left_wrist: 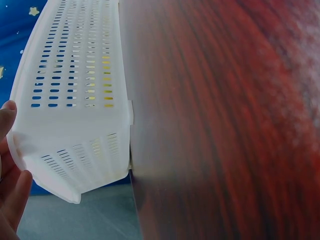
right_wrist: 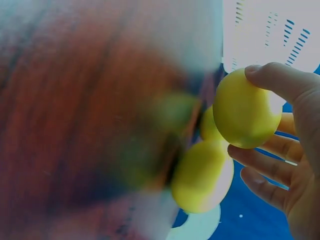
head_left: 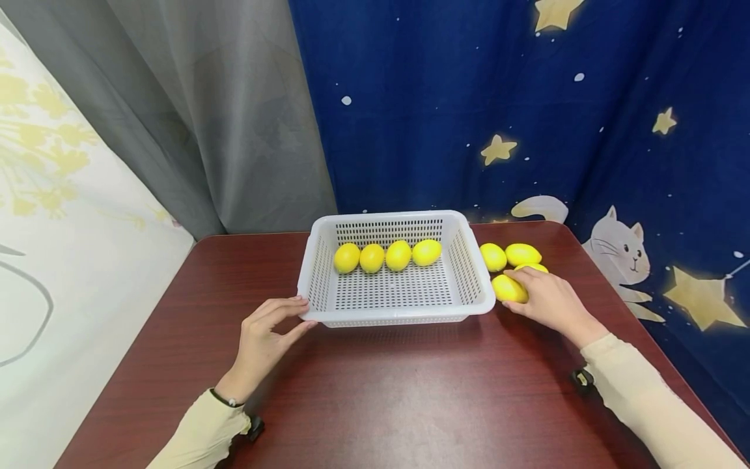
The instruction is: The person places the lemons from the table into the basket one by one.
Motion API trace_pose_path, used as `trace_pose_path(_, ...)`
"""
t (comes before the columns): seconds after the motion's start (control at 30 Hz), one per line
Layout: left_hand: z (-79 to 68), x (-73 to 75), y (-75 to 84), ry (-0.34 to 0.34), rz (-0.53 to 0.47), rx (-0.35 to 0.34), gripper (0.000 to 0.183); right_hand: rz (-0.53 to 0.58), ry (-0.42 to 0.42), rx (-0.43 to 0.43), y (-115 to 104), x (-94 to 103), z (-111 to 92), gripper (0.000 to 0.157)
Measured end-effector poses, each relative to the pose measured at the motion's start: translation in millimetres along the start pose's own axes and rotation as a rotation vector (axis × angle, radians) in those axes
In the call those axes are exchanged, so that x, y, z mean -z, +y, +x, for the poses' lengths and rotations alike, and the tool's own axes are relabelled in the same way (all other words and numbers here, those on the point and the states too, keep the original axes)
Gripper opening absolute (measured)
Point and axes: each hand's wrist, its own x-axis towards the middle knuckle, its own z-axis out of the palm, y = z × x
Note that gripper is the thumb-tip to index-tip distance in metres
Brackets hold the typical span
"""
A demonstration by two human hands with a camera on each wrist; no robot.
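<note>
A white plastic basket (head_left: 375,314) with slotted walls stands on the table, and a row of several yellow lemons (head_left: 398,256) lies inside along its back. At the basket's front left corner, my left hand (head_left: 263,339) pinches the rim between thumb and fingers. My right hand (head_left: 551,303) grips a lemon (right_wrist: 247,109) just outside the basket's right wall, thumb on one side and fingers on the other. Beside that lemon, more lemons (head_left: 523,254) sit on the table; one of them (right_wrist: 202,175) shows close to my fingertips in the right wrist view.
The dark red wooden table (head_left: 398,397) carries the basket and the loose lemons near its far edge. Behind it hang a grey curtain (head_left: 258,130) and a blue curtain (head_left: 422,104) with stars and a cat. A white patterned cloth (head_left: 70,260) hangs at the left.
</note>
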Motion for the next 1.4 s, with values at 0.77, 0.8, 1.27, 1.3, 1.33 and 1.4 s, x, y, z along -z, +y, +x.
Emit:
trace_pose_path(0.77, 2.3, 1.3, 1.7, -0.001, 0.044, 0.003, 0.044, 0.026, 0.019, 0.007, -5.2, 35.5, 9.8, 0.061)
trace_pose_path(0.8, 2.5, 1.3, 2.1, -0.001, 0.043, 0.002, 0.043, 0.027, 0.021, 0.007, -5.2, 37.4, 10.3, 0.061)
trace_pose_path(1.27, 0.3, 0.7, -0.5, -0.009, 0.049, 0.016, 0.04, 0.041, -0.006, 0.009, -7.4, 72.0, 23.4, 0.063)
trace_pose_path(1.3, 0.2, 0.7, -0.6, -0.009, 0.049, 0.017, 0.04, 0.04, -0.01, 0.011, -8.0, 75.0, 24.6, 0.063)
trace_pose_path(1.33, 0.3, 0.8, -0.4, -0.009, 0.048, 0.016, 0.039, 0.036, -0.013, 0.013, -8.9, 77.7, 25.9, 0.063)
trace_pose_path(1.4, 0.5, 0.8, 0.1, -0.009, 0.048, 0.017, 0.04, 0.026, -0.015, 0.018, -11.1, 82.7, 28.5, 0.063)
